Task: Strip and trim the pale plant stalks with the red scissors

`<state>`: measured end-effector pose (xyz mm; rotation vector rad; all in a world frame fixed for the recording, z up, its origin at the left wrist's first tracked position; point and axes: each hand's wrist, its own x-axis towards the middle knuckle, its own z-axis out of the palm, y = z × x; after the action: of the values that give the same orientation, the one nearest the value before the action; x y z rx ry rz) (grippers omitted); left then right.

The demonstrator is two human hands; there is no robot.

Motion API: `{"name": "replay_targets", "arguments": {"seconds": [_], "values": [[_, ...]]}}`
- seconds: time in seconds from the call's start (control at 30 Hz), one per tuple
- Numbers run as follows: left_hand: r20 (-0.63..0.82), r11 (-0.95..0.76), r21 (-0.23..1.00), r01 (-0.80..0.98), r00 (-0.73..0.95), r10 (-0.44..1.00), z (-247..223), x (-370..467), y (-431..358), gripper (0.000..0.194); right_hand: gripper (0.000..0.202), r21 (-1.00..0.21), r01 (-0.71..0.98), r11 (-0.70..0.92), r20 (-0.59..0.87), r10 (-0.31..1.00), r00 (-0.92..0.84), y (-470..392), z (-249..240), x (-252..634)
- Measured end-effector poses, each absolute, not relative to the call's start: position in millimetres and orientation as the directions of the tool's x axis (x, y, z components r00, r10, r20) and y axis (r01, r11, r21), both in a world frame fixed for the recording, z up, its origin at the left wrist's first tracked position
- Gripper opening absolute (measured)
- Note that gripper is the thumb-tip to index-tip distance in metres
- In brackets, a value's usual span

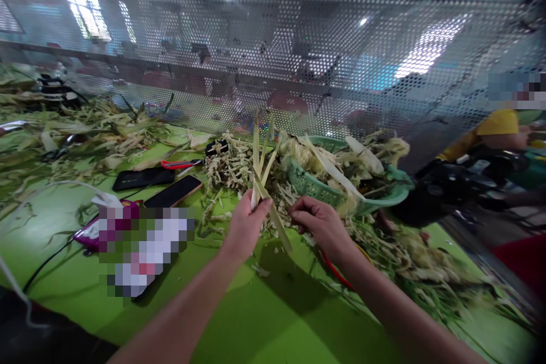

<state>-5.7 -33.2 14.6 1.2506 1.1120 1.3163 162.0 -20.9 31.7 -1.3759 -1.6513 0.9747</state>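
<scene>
The left grip (247, 222) is narrow, thumb pressed over the fingers, holding a small fan of long, flat, pale yellow-green husk strips (256, 151); several ends rise above the grip, while one olive-tinted flat strip (279, 228) crosses the others at the thumb and slants down to its right. The right grip (318, 222) is apart from the left, just beyond that slanting strip, its fingers curled in close to the thumb; the fingertips are small and a little blurred, so I cannot tell whether a thin fibre is pinched there. The strips look very light, papery and springy, likely to bend easily across their width but split along the grain if pulled sideways. A flat pinch near the crossing, where the left thumb is, should keep them together; a strip is best taken near its base, as the thin tips would probably fray. Just beyond the left grip lies a loose heap of short, straw-coloured husk clippings (234, 169), and beyond the right grip stands a round, pale green perforated plastic basket (307, 183) of husk and silk. Below both grips is the smooth, bright green bench (239, 318).
</scene>
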Motion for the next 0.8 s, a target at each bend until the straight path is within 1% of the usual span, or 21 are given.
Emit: {"name": "replay_targets", "arguments": {"seconds": [0.1, 0.17, 0.3, 0.4, 0.6, 0.7, 0.8], "values": [[0.122, -0.123, 0.991, -0.048, -0.029, 0.992, 16, -8, -32, 0.024, 0.012, -0.906, 0.392, 0.158, 0.114, 0.984, -0.135, -22, 34, 162], [0.113, -0.113, 0.993, -0.020, -0.025, 0.993, 17, -9, -32, 0.025, 0.016, -0.878, 0.434, 0.203, 0.143, 0.976, -0.167, -26, 35, 160], [0.106, -0.106, 0.994, 0.027, -0.016, 0.994, 18, -6, -34, 0.027, 0.017, -0.748, 0.576, 0.330, 0.222, 0.942, -0.251, -34, 37, 155], [0.117, -0.117, 0.993, 0.033, 0.002, 0.993, 15, -4, -34, 0.028, 0.015, -0.686, 0.630, 0.364, 0.259, 0.931, -0.257, -35, 36, 154], [0.124, -0.125, 0.992, 0.007, 0.096, 0.988, 10, -1, -33, 0.025, 0.016, -0.710, 0.621, 0.333, 0.249, 0.943, -0.221, -32, 33, 156], [0.130, -0.131, 0.991, 0.003, 0.082, 0.988, 12, -2, -33, 0.024, 0.017, -0.699, 0.622, 0.352, 0.261, 0.936, -0.237, -33, 34, 156], [0.128, -0.128, 0.992, -0.003, 0.056, 0.990, 14, -3, -34, 0.025, 0.013, -0.661, 0.646, 0.382, 0.259, 0.924, -0.281, -34, 36, 155]]}}
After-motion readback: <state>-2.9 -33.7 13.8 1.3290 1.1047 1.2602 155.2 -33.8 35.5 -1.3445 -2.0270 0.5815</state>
